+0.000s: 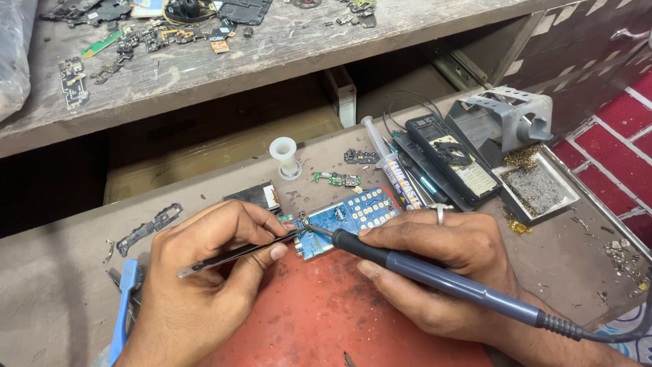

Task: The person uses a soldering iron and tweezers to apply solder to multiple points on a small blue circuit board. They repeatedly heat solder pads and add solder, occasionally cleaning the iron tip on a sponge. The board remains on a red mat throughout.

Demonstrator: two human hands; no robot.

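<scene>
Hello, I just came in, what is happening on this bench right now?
A person is working on a small blue circuit board that lies at the edge of a red mat. The right hand holds a soldering iron with its tip on the board's left end. The left hand holds metal tweezers pointed at the same spot. A white spool, a syringe and a phone housing lie behind.

Left hand (204,272) at lower left of the frame, fingers curled in a pinch, thumb pressed to forefinger, right hand (435,261) at lower centre-right, fingers wrapped in a pen grip, ringed finger raised, both forearms running off the bottom edge
</scene>
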